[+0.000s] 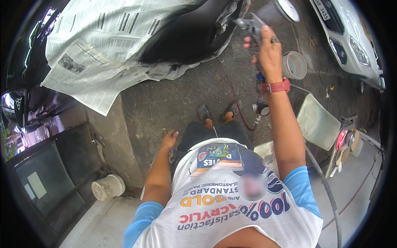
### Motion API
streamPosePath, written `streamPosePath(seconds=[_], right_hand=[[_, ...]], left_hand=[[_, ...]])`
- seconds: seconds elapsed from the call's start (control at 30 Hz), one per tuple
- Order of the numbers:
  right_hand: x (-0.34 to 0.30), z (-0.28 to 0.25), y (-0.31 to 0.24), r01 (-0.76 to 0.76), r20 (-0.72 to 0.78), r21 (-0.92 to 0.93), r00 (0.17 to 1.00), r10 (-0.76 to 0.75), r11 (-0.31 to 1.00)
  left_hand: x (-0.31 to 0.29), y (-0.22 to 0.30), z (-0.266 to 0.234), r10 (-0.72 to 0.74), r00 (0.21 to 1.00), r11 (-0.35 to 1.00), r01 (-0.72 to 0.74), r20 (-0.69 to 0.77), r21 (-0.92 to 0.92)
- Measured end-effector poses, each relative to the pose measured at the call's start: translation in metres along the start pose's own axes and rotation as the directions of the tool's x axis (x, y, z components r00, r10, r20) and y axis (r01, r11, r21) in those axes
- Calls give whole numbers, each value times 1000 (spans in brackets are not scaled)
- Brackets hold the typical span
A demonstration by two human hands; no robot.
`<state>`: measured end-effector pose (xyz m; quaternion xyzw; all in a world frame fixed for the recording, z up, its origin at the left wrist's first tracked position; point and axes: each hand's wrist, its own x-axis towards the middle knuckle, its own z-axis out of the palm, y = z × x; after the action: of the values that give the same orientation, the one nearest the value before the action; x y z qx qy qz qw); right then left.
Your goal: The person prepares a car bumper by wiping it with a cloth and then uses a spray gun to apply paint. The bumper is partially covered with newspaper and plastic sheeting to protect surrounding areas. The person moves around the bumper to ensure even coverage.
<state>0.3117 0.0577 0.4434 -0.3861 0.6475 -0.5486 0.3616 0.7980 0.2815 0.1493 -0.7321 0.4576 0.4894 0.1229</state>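
Observation:
My right hand (269, 50) is raised at the upper right, its fingers wrapped round the grip of a grey spray gun (253, 28). A paint cup (278, 11) with a pale lid tops the gun, and a gauge (262, 108) hangs below with a dark red hose (247, 125). To the gun's left is a glossy black car panel (178, 33), bordered by newspaper sheets (103, 29). By my left thigh hangs my left hand (168, 140), loosely open, with nothing seen in it and some fingers hidden.
A white bucket (294, 65) stands on the rough floor near my right forearm, beyond a pale square-topped stool (318, 120). A white car (351, 37) is at the far right. Another bucket (108, 187) lies at lower left. A grey hose (326, 190) runs at lower right.

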Motion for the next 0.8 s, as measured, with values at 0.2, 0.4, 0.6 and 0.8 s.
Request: streamPosePath(seconds=[0.2, 0.4, 0.6, 0.8], right_hand=[[-24, -5, 11, -9, -24, -157, 1000, 6, 988], [-83, 75, 10, 55, 217, 25, 974, -59, 998], [-116, 157, 24, 202, 416, -63, 896, -158, 977], [-114, 165, 45, 111, 487, 26, 867, -109, 994]], left_hand=[[-12, 24, -2, 12, 1000, 1000, -12, 15, -15], [-3, 23, 4, 36, 999, 996, -36, 3, -77], [-20, 32, -3, -13, 1000, 993, 13, 4, -118], [-19, 3, 19, -50, 998, 994, 52, 24, -93]])
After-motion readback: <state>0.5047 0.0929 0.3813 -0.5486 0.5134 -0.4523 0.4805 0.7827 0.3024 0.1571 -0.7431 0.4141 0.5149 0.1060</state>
